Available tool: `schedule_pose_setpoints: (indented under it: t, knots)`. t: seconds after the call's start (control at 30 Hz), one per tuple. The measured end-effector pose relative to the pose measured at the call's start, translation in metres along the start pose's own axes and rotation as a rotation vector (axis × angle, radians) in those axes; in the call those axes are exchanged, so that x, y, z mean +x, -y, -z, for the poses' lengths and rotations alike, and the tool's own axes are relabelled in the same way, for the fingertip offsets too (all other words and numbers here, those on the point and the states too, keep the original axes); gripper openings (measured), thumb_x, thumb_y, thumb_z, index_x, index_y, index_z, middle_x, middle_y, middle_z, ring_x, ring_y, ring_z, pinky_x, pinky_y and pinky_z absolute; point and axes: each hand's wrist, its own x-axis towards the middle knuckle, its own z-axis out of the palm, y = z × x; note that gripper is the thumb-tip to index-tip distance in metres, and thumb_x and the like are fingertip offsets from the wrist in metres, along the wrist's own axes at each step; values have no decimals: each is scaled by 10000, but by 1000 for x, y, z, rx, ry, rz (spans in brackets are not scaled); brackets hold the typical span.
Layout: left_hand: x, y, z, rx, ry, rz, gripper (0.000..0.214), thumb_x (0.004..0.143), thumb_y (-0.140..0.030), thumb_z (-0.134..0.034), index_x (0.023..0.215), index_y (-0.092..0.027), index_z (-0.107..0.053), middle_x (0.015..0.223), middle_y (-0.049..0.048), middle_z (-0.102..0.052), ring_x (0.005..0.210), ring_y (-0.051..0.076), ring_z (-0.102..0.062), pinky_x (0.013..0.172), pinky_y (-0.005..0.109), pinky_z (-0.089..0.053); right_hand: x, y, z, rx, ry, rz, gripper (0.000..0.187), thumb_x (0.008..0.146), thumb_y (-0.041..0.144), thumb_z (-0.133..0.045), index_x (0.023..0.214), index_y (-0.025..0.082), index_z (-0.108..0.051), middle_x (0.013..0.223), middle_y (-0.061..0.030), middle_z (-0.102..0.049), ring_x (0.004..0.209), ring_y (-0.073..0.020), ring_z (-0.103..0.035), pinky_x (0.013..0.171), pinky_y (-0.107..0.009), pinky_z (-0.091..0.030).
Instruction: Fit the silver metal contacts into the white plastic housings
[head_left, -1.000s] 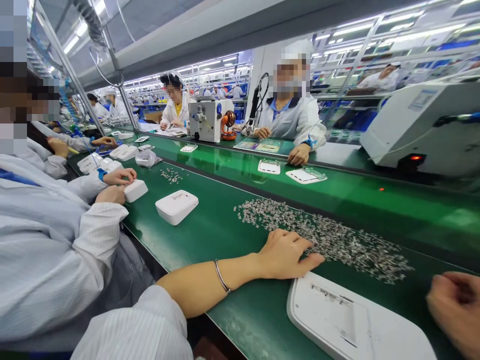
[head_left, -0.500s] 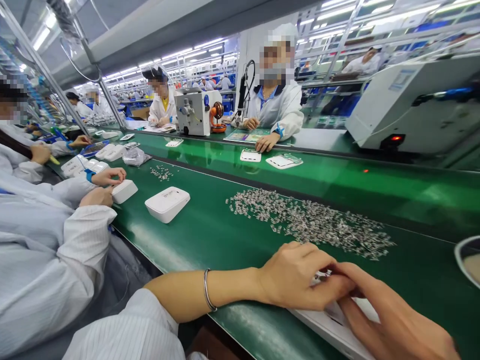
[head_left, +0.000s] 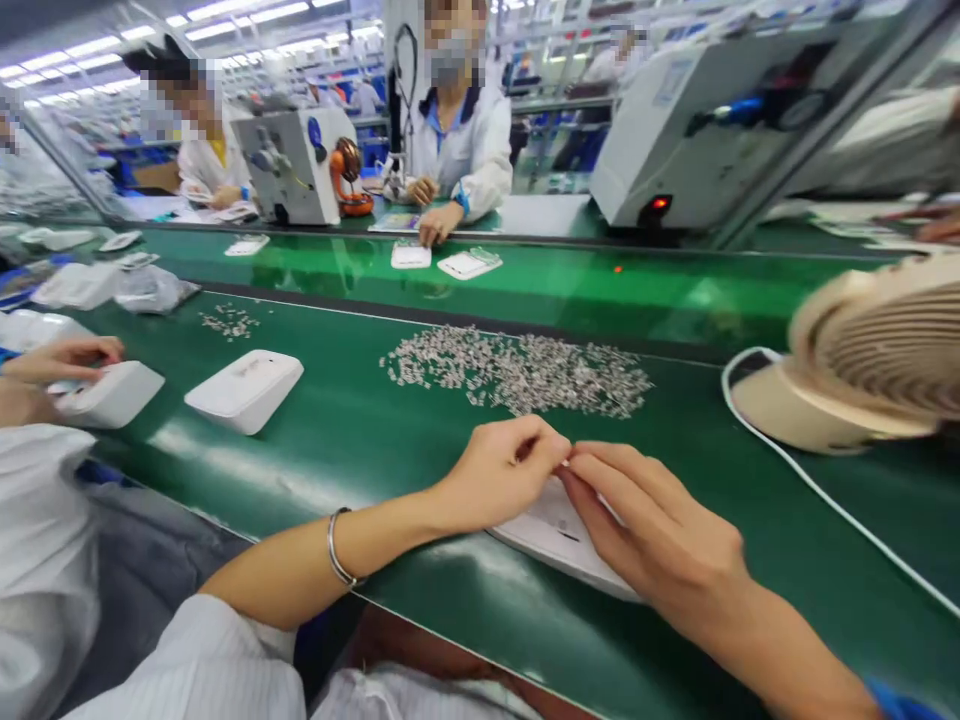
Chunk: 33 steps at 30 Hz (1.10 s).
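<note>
My left hand (head_left: 501,472) is closed, thumb and forefinger pinched over a white plastic housing (head_left: 551,525) that lies on the green belt in front of me. Small metal pieces showed in its curl a moment ago; now they are mostly hidden by the fingers. My right hand (head_left: 660,525) meets it fingertip to fingertip, its fingers pressed together above the same housing. Whatever is between its tips is too small to make out. Just beyond both hands spreads a pile of small metal pieces (head_left: 517,368).
Another white housing (head_left: 246,390) lies to the left, near a co-worker's hand (head_left: 71,360) on a similar one. At right stands a beige fan (head_left: 795,400) with a white cable (head_left: 840,512). Across the belt, a person in white (head_left: 472,140) works between machines.
My view has swung right, bringing the fan into sight. My hands have drawn up off the housing's surface somewhat, fingertips still together, and more of the housing shows.
</note>
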Motion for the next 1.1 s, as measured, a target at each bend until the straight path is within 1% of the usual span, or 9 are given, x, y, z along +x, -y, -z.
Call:
schedule_pose_setpoints:
  t: [0.1,0.2,0.33,0.43,0.53,0.67,0.77,0.9,1.1]
  knots:
    - [4,1,4,36,-20,-36,262,867,-284,-406,650,-167,-493,621,-38,-505,621,85,-486,613,213,-409,0,-3,1,34,5,-126,196,807,18,-503,900,191,-508,734,-42,-597,663,-152,-573,585,-278,-471]
    - [8,6,9,320,-65,-200,228,881,-272,-391,819,-156,-578,818,9,-634,803,118,-571,774,266,-438,1,-9,3,12,-43,-323,157,824,56,-486,847,209,-512,731,-40,-581,655,-152,-561,595,-289,-468]
    - [11,13,9,787,150,-297,388,825,-270,-525,1195,-157,-488,1149,82,-611,1078,213,-541,915,387,-398,1,-19,10,-8,-148,-504,128,836,115,-499,773,225,-514,678,-24,-543,619,-156,-535,566,-303,-447]
    - [8,10,4,992,252,-107,506,819,-285,-529,1277,-130,-379,933,72,-668,839,229,-624,713,353,-467,-2,-23,14,16,-186,-622,121,837,146,-505,762,237,-534,679,-18,-544,601,-152,-523,567,-306,-446]
    - [0,7,-4,1084,170,12,448,830,-310,-498,1196,-73,-396,706,35,-647,619,211,-607,551,298,-432,-5,-25,17,77,-201,-724,101,829,169,-513,760,234,-548,697,-13,-552,611,-147,-527,583,-304,-459]
    - [-9,13,-9,1191,-110,-376,194,861,-283,-427,886,-143,-560,612,26,-599,571,179,-546,564,299,-396,-8,-29,17,190,-81,-834,115,811,161,-516,721,221,-556,675,6,-565,616,-131,-534,595,-282,-468]
    - [-8,20,-6,1261,-133,-675,252,809,-167,-471,1016,-198,-611,993,87,-662,882,238,-573,738,356,-391,-12,-36,17,273,16,-907,113,776,153,-543,680,207,-570,703,-3,-592,642,-131,-557,591,-273,-468]
    - [-6,24,-4,1391,35,-798,352,778,-179,-538,1122,-239,-590,1397,17,-431,1265,401,-316,953,507,-254,-19,-43,16,370,43,-981,90,738,157,-576,657,190,-596,797,-26,-627,734,-152,-597,600,-270,-474]
    - [-24,25,-18,1376,39,-846,244,852,-250,-483,1002,-118,-623,1072,91,-646,1057,257,-551,954,399,-333,-23,-37,13,471,196,-923,95,748,173,-572,672,193,-625,859,-39,-651,830,-175,-621,629,-272,-486]
